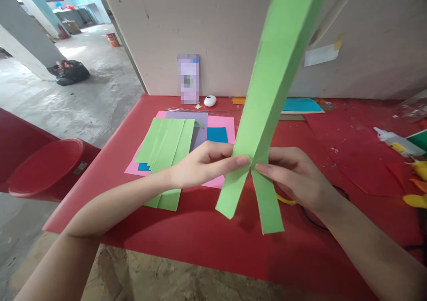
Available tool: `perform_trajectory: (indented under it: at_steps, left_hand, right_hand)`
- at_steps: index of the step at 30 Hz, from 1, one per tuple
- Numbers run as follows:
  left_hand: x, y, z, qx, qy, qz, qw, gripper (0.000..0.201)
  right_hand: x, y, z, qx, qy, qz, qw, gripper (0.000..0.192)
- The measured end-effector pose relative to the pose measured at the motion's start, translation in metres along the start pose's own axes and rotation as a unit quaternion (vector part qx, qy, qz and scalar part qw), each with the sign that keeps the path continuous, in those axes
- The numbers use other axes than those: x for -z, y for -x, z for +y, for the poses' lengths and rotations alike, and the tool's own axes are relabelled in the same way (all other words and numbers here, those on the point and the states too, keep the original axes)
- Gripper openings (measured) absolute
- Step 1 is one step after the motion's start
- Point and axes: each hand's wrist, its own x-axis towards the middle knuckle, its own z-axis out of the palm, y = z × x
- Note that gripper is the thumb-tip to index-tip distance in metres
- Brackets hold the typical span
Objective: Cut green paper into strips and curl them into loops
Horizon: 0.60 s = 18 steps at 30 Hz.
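Over on the left, a red bucket (46,167) stands beside the red table (200,230), where a stack of green strips (176,136) lies partly over a pink sheet (222,122). Next I see the person's left hand (210,162), its thumb and fingers closed in a pinch on a green paper piece (270,78). That piece is held up over the table, rising out of sight, its lower end split into two legs. The right hand (296,172) pinches the other leg near the split. Farther right, a white bottle (400,142) lies on its side.
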Motion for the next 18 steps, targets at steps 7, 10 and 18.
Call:
perform_trajectory:
  at_steps: [7, 10, 18]
  left_hand:
    - [-0.004, 0.001, -0.007, 0.019, 0.021, -0.016, 0.999, 0.033]
    - [-0.003, 0.000, -0.007, 0.044, 0.015, -0.008, 0.999, 0.035]
    - [0.007, -0.003, -0.001, 0.033, 0.003, -0.014, 0.999, 0.043]
  right_hand:
    - [-0.001, 0.000, 0.007, 0.001, -0.014, 0.039, 0.999, 0.027]
    - [-0.001, 0.001, 0.004, -0.012, 0.006, 0.027, 1.000, 0.031]
    - [0.007, 0.000, -0.002, -0.006, 0.003, -0.012, 1.000, 0.041]
